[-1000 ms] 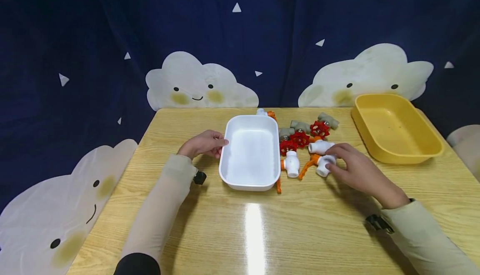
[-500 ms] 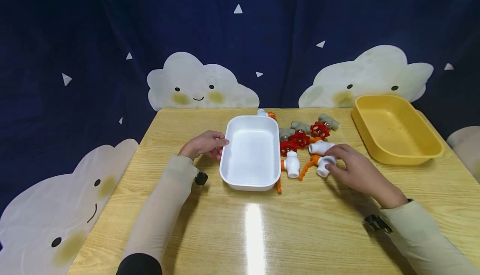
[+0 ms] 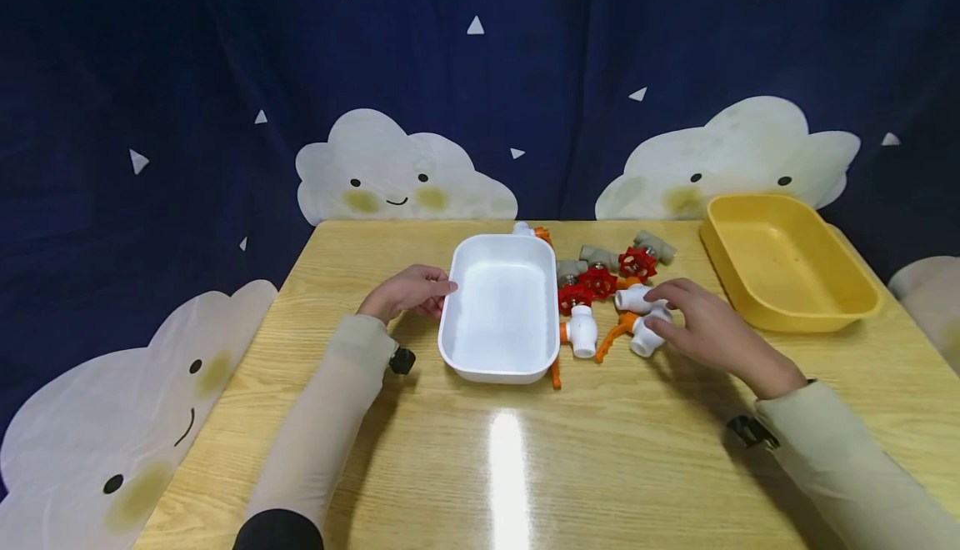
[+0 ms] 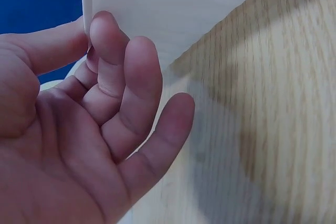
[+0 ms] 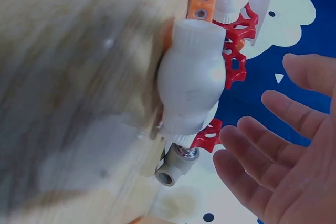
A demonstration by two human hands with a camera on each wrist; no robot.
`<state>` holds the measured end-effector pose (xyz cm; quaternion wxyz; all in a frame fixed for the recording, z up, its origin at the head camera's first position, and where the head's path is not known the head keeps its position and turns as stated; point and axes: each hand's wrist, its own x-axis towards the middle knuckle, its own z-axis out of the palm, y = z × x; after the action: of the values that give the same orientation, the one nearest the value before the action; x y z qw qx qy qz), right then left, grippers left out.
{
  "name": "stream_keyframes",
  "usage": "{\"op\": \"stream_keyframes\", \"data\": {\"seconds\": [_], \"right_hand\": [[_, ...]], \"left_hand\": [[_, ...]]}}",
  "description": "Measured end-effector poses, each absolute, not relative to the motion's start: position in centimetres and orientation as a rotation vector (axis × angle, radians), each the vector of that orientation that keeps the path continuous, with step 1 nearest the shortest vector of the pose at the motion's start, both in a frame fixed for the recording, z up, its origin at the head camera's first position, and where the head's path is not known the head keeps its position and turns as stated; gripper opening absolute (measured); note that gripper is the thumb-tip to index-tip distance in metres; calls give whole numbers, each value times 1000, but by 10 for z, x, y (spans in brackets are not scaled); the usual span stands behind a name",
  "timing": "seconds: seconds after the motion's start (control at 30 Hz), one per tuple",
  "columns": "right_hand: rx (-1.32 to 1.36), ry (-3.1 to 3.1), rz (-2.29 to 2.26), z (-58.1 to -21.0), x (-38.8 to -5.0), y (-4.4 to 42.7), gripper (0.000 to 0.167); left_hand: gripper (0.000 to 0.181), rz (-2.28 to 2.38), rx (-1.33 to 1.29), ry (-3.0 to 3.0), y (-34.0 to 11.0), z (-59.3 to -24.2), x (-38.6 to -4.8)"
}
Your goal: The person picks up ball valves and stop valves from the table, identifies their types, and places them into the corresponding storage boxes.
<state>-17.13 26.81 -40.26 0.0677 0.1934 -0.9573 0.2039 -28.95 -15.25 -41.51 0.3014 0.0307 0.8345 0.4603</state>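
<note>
The left hand pinches the left rim of a white tray between thumb and fingers. In the left wrist view, the thumb and index finger of this hand meet at the edge of the tray, with the other fingers loosely bent. The right hand hovers by two white valves with orange handles, one behind and one in front. In the right wrist view, that hand has its fingers spread and bent, apart from the nearest white valve.
Grey valves with red wheels lie behind, one of them at the back. Another white valve lies beside the tray's right side. A yellow basin stands at the back right of the wooden table, before a dark blue curtain.
The right hand has shifted slightly left over the white valves, its fingertips now further from the front one's right end. The left hand keeps its pinch, and the head view has tilted slightly up.
</note>
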Motion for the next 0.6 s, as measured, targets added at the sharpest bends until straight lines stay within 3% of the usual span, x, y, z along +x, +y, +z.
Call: {"op": "stream_keyframes", "data": {"seconds": [0.6], "right_hand": [[673,-3039,542,-387,-206,252,34]], "left_hand": [[25,1159,65,2257,-150,-414,-290]]}}
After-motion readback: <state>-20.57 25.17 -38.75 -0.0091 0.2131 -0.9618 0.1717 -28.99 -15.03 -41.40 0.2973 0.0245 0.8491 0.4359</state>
